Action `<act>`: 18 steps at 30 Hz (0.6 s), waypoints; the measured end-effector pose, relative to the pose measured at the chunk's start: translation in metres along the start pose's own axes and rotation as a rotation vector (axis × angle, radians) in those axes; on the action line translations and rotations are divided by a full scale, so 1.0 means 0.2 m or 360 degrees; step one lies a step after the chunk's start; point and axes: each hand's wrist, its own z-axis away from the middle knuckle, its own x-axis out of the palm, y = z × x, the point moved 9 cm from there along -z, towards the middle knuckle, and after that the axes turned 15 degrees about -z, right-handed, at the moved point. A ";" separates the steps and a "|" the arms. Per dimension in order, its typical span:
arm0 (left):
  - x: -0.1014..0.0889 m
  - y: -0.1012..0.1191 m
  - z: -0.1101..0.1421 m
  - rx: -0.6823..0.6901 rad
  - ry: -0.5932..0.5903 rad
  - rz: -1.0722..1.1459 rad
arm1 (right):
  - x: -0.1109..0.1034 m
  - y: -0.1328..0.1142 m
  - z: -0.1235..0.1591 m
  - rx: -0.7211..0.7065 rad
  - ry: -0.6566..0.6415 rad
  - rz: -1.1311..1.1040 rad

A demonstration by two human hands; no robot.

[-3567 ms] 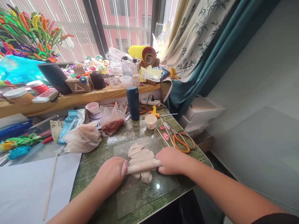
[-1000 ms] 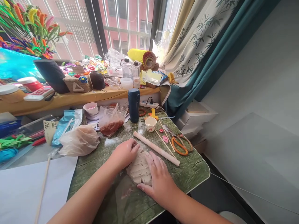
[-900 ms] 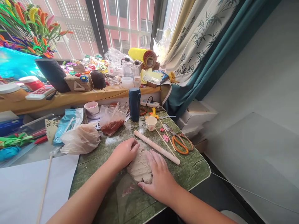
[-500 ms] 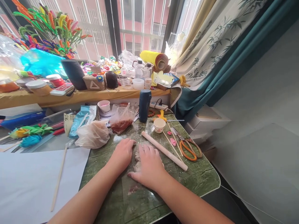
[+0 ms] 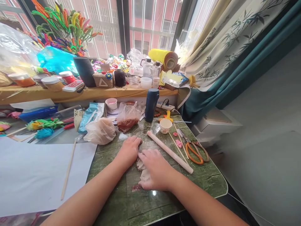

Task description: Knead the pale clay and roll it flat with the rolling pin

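Note:
A pale, crumbly lump of modelling dough lies on the green tabletop, partly hidden by my right hand. That hand is cupped over it, thumb along the near side and fingers bent over the far side. My left hand rests right beside it with fingers together and curled; whatever lies under them is hidden. The right fingertips touch or nearly touch my left hand. A reddish-brown smear shows near my right thumb. Close by on the right, a pale wooden rolling pin lies diagonally.
Right of the rolling pin are thin sticks, orange-handled scissors and a paper cup. Beyond my hands stand plastic bags and a dark blue bottle. White paper covers the left side.
My right hand has drawn slightly nearer and its fingers have curled further round the dough, which looks more bunched. My left hand stays beside it. The view has shifted left.

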 end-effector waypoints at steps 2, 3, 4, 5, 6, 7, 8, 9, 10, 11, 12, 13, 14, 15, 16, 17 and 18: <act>0.01 -0.01 0.00 -0.0005 0.0008 -0.0008 | -0.01 -0.03 0.02 -0.0155 -0.0124 0.0000; 0.01 -0.01 0.00 -0.0010 0.0014 -0.0011 | -0.01 -0.05 0.03 -0.0221 -0.0190 0.0007; 0.01 -0.01 0.00 -0.0014 0.0022 -0.0012 | -0.01 -0.07 0.04 -0.0277 -0.0256 0.0012; 0.00 -0.01 0.00 -0.0018 0.0031 -0.0011 | 0.00 -0.08 0.06 -0.0322 -0.0319 0.0012; 0.00 -0.01 0.00 -0.0019 0.0041 -0.0007 | 0.00 -0.10 0.08 -0.0345 -0.0365 0.0008; -0.01 -0.01 0.00 -0.0016 0.0050 0.0000 | 0.01 -0.10 0.09 -0.0325 -0.0369 0.0007; -0.02 -0.01 0.00 -0.0013 0.0059 0.0008 | 0.01 -0.10 0.10 -0.0247 -0.0322 0.0012; -0.02 -0.01 0.01 -0.0009 0.0066 0.0017 | 0.01 -0.07 0.11 -0.0114 -0.0241 0.0027; -0.03 -0.01 0.01 -0.0007 0.0071 0.0025 | 0.01 -0.03 0.13 0.0055 -0.0147 0.0044; -0.04 0.00 0.01 -0.0008 0.0074 0.0033 | 0.01 0.01 0.15 0.0229 -0.0054 0.0057; -0.04 0.00 0.01 -0.0011 0.0074 0.0038 | 0.02 0.05 0.17 0.0374 0.0016 0.0057; -0.05 0.00 0.01 -0.0016 0.0072 0.0042 | 0.04 0.07 0.19 0.0469 0.0054 0.0042; -0.05 0.00 0.01 -0.0023 0.0068 0.0043 | 0.05 0.09 0.20 0.0510 0.0065 0.0018; -0.04 0.00 0.01 -0.0029 0.0063 0.0042 | 0.07 0.09 0.21 0.0510 0.0062 -0.0008; -0.04 0.00 0.01 -0.0034 0.0057 0.0038 | 0.08 0.10 0.22 0.0483 0.0048 -0.0028; -0.04 0.00 0.00 -0.0037 0.0053 0.0032 | 0.08 0.10 0.22 0.0439 0.0020 -0.0043; -0.04 0.00 0.00 -0.0038 0.0049 0.0024 | 0.08 0.10 0.22 0.0383 -0.0021 -0.0056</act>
